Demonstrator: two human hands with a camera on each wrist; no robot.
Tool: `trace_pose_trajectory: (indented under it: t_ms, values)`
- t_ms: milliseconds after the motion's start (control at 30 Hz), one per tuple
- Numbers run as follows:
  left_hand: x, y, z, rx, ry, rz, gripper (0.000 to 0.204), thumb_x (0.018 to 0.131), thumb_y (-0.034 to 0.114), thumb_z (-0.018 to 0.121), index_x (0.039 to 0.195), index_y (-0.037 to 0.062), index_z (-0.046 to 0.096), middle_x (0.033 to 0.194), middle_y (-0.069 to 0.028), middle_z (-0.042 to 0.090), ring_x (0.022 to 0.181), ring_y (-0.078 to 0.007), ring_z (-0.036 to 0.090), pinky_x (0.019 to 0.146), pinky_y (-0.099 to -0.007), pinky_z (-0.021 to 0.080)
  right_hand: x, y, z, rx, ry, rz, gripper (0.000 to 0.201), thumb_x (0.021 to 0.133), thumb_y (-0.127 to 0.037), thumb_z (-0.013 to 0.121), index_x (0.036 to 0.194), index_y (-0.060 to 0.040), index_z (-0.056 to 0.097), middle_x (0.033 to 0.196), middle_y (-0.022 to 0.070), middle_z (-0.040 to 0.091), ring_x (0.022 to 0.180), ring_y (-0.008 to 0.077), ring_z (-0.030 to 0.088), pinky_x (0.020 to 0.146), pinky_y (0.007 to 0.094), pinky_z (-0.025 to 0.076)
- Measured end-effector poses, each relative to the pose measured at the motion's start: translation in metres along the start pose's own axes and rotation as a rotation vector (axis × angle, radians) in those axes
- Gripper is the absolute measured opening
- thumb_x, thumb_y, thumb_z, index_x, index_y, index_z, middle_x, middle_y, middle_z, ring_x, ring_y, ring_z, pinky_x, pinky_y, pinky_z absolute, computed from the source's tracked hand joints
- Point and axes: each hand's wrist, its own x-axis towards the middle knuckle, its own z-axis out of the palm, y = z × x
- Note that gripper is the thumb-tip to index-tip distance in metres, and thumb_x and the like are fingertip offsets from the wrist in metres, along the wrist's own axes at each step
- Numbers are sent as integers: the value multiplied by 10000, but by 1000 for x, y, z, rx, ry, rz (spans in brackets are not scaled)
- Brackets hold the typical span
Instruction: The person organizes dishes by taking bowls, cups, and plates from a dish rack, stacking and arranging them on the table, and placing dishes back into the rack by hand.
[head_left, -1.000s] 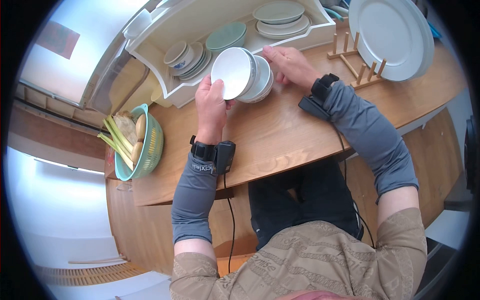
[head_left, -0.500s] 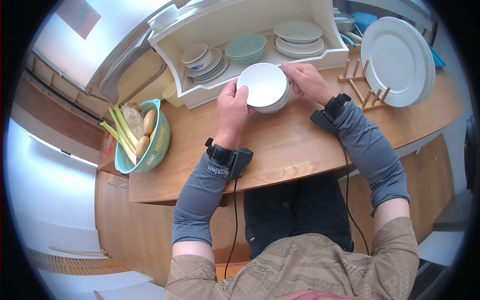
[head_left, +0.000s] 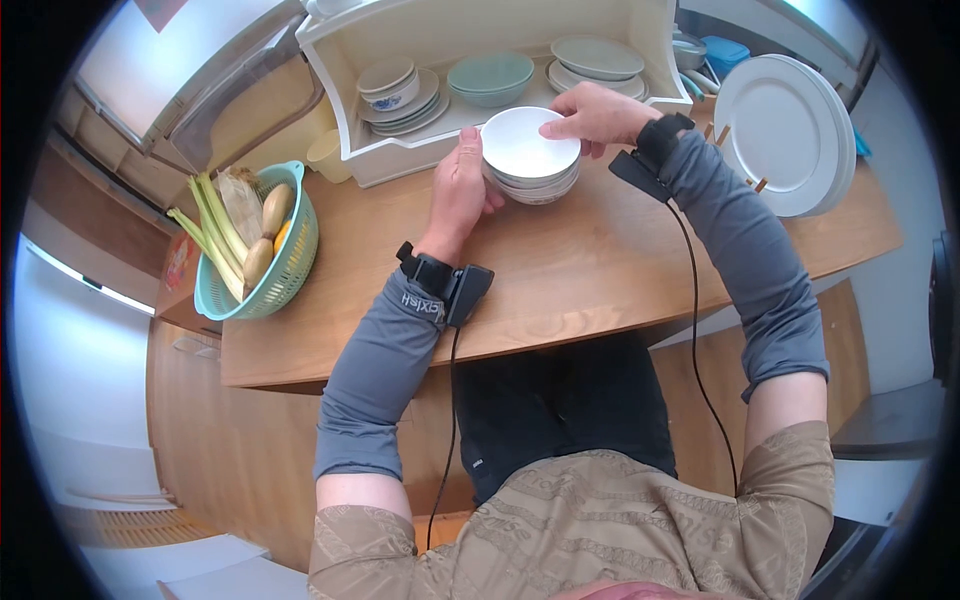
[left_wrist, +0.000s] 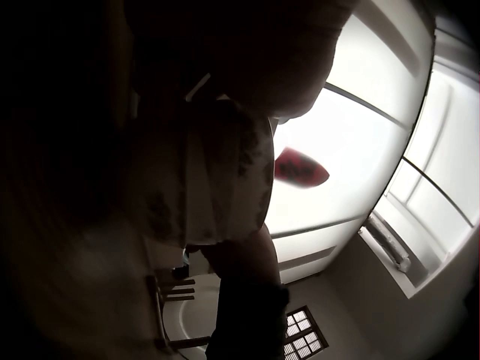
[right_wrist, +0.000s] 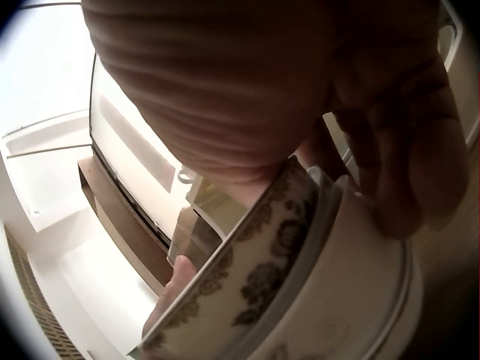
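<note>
A stack of white bowls [head_left: 528, 145] is over the table just in front of the shelf, its top bowl facing up. Brown floral patterning on an outer wall [right_wrist: 262, 281] shows in the right wrist view. From the left, my left hand [head_left: 460, 185] holds the stack's side, thumb up by the rim and fingers lower down. With the thumb over the rim and inside the top bowl, my right hand [head_left: 600, 118] pinches its right edge, fingers outside. The left wrist view is mostly dark, with the patterned bowl side [left_wrist: 217, 180] showing dimly.
Behind the bowls, a white shelf unit [head_left: 395, 160] carries green bowls [head_left: 490, 75], white plates [head_left: 597, 58] and small bowls [head_left: 388, 85]. Large white plates [head_left: 775, 130] stand in a wooden rack at right. A turquoise basket [head_left: 290, 265] of vegetables stands at left on the wooden table [head_left: 560, 270].
The top bowl, tilted beside the others earlier, now sits level on the stack. My right hand has moved from beside the rim to over it. The left thumb has come off the bowl's inside.
</note>
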Motion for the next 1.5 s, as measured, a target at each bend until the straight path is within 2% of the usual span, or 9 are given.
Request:
trace_pose_trajectory:
  t_ms: [167, 333, 467, 600, 700, 867, 1000, 1167, 1500]
  values:
    - [4, -10, -1, -39, -68, 24, 733, 1079, 589, 301, 1149, -52, 649, 730, -107, 635, 523, -160, 610, 426, -266, 474, 8, -11, -2, -164, 22, 54, 383, 938, -311, 672, 1061, 46, 736, 739, 82, 669, 623, 137, 636, 499, 285, 501]
    - [5, -11, -3, -18, -85, 2, 738, 1071, 614, 288, 1093, -33, 642, 732, -114, 638, 552, -163, 622, 456, -268, 485, 18, -8, 4, -386, 301, -314, 338, 917, -262, 680, 1044, 49, 723, 785, 171, 697, 685, 237, 646, 670, 396, 531]
    - [6, -13, 1, -60, -61, 14, 743, 1075, 602, 293, 1041, -51, 647, 695, -113, 624, 528, -174, 619, 431, -276, 484, 18, -10, 0, -373, 324, -338, 337, 917, -264, 678, 1020, 54, 722, 819, 203, 700, 723, 272, 642, 731, 408, 524]
    - [8, -16, 0, -81, -76, 13, 754, 1071, 612, 294, 1035, -55, 643, 697, -114, 623, 532, -178, 620, 432, -277, 485, 18, -5, -9, -179, 375, -325, 345, 965, -288, 649, 1036, 42, 720, 743, 100, 677, 639, 169, 610, 605, 337, 498]
    - [8, -16, -2, -45, -96, -26, 831, 1056, 663, 240, 1244, -50, 622, 786, -119, 659, 576, -163, 628, 475, -252, 486, -5, -4, -24, 46, 419, -228, 358, 998, -308, 622, 1059, 31, 717, 715, 21, 638, 598, 92, 570, 527, 272, 460]
    - [6, -7, -5, 55, 7, 164, 643, 1055, 511, 499, 1304, -72, 608, 900, -122, 701, 585, -149, 634, 524, -267, 515, -55, 23, -43, 113, 645, -91, 357, 1014, -304, 611, 1105, 25, 716, 740, 11, 646, 576, 67, 557, 489, 236, 447]
    - [14, -9, -16, 156, 14, 212, 566, 1028, 395, 605, 1402, -28, 562, 1039, -115, 706, 722, -111, 660, 572, -236, 521, -74, 63, -39, 89, 613, 2, 369, 987, -290, 635, 1057, 60, 728, 708, 60, 663, 582, 117, 601, 526, 302, 483]
    - [11, 2, -34, 308, -260, 409, 559, 930, 276, 747, 1408, 33, 584, 1310, -149, 646, 1166, -203, 638, 835, -290, 584, -77, 69, -22, -115, 483, 95, 329, 961, -250, 633, 1020, 61, 723, 767, 161, 704, 700, 240, 651, 701, 410, 521]
    - [4, 13, -31, 338, -366, 378, 333, 826, 158, 834, 1083, -13, 711, 1302, -164, 644, 1107, -254, 675, 892, -354, 603, -62, 93, -6, -8, 286, 145, 331, 968, -242, 625, 983, 75, 719, 677, 91, 631, 534, 155, 579, 499, 339, 480]
